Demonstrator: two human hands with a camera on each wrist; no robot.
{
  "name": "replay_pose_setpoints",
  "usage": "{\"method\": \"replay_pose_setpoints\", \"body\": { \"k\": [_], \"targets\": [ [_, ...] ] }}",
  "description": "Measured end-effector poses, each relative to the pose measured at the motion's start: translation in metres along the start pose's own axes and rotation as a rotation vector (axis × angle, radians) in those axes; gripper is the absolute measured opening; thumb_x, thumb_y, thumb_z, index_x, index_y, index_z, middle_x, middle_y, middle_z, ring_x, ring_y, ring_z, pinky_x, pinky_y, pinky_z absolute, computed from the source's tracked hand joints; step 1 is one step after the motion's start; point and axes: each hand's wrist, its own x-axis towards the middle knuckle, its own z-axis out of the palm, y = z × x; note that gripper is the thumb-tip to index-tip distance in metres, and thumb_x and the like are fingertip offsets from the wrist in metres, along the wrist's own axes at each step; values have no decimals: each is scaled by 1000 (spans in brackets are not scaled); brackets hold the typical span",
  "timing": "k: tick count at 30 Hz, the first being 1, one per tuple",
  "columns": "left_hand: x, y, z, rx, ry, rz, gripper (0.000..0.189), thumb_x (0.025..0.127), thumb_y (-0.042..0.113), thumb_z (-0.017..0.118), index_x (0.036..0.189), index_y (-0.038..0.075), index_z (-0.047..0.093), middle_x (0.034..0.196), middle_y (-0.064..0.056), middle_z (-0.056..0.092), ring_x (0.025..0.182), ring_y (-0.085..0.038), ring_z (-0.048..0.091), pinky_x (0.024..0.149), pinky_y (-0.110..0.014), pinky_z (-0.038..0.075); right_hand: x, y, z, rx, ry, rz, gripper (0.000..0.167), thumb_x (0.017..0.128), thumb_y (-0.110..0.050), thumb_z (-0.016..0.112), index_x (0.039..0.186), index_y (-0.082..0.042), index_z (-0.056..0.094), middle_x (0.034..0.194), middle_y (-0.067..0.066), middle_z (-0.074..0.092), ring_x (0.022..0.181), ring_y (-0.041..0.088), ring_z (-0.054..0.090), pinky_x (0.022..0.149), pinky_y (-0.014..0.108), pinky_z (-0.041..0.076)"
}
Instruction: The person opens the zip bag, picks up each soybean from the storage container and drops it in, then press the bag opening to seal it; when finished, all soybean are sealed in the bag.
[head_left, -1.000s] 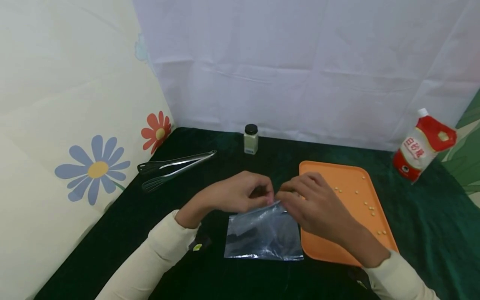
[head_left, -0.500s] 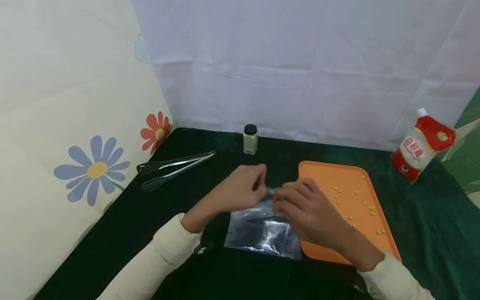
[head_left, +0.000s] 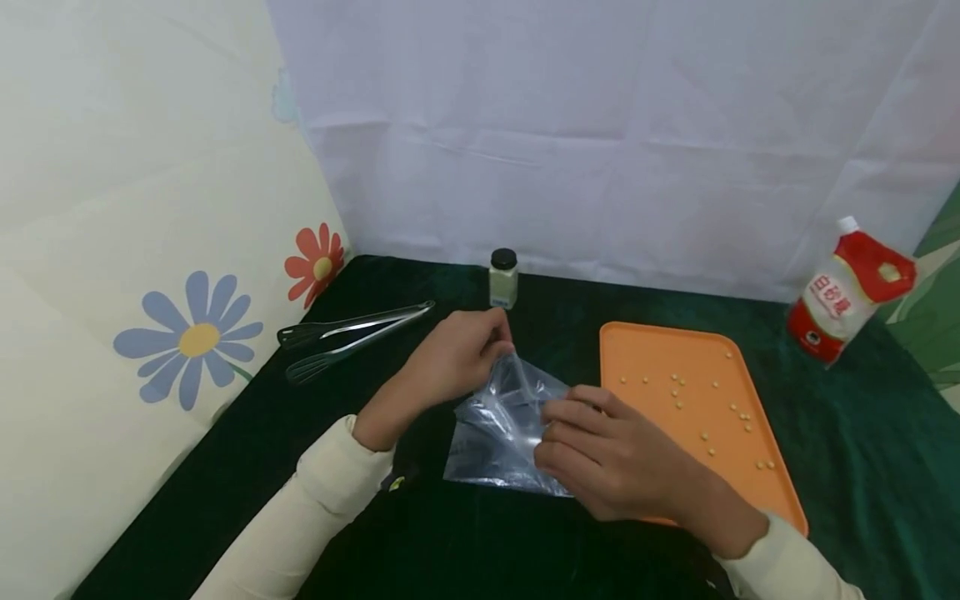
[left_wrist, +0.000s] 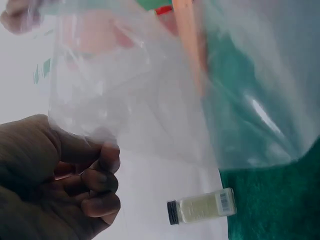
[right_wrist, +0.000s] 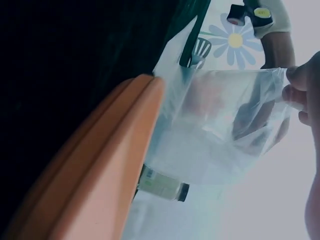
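Observation:
A clear plastic bag (head_left: 504,421) stretches between both hands above the dark green cloth. My left hand (head_left: 452,360) pinches its far upper edge between thumb and index finger, the other fingers curled, as the left wrist view shows (left_wrist: 75,175). On the bag's right side, my right hand (head_left: 611,454) pinches the edge with thumb and fingertips (right_wrist: 296,82), close to the orange tray (head_left: 637,342). Between the two grips the film is wrinkled and lifted, and the lower part lies near the cloth. Nothing can be made out inside the bag.
Several small pale round pieces (head_left: 678,382) lie scattered on the tray. Metal tongs (head_left: 352,333) lie at the left. A black-capped jar (head_left: 503,279) stands at the back, and a red and white pouch (head_left: 847,292) stands at the far right.
The hands, close together at the bag's top edge before, have moved apart. My left hand went away and leftward, my right hand slightly nearer, and the bag's top is pulled up and spread.

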Motion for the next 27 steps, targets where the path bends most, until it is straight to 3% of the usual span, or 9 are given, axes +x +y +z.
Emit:
{"method": "replay_pose_setpoints", "body": {
  "k": [5,9,14,17,20,23,27],
  "targets": [
    [2,-7,-2,-8,38,22,8,95,16,69,96,16,61,81,4,62,64,-11,58,56,-28,51,3,-5,-1,-63,9,-31,18,99,-24,55,103,-16,70,100,-2,72,105,20,64,97,41,47],
    [2,-9,-5,-67,18,49,7,96,16,67,101,16,62,86,4,63,68,-12,60,59,-29,52,2,-4,0,-91,7,27,20,101,-27,52,104,-15,68,102,-1,71,101,20,65,94,41,49],
    [0,-8,-18,-201,-52,168,33,100,26,62,132,20,56,109,1,59,79,-14,59,66,-33,54,-1,6,-3,-152,3,159,23,104,-29,50,107,-13,66,104,3,70,95,23,63,86,41,49],
    [-3,-7,-24,-199,-137,252,42,99,36,62,139,27,53,125,-2,49,87,-16,56,71,-34,53,-4,12,-9,-165,-46,255,22,104,-29,50,112,-15,66,107,4,70,92,23,63,81,41,49],
    [-5,-7,-28,-150,-211,308,41,95,38,68,133,29,59,137,-4,40,98,-16,52,75,-33,54,-6,15,-11,-181,-78,296,17,100,-23,58,115,-19,65,106,4,70,86,23,64,78,41,48],
    [-5,-8,-29,-100,-210,328,33,91,29,75,121,24,64,136,-4,41,100,-15,52,77,-32,54,-8,18,-10,-198,-70,282,20,96,-17,61,115,-21,64,101,4,69,80,22,64,74,40,48],
    [-5,-11,-29,-74,-171,340,23,89,15,75,109,18,64,115,1,54,91,-12,56,75,-29,54,-10,21,-8,-240,-36,248,19,102,-22,50,112,-17,65,93,4,68,74,20,62,69,39,48]
  ]
}}
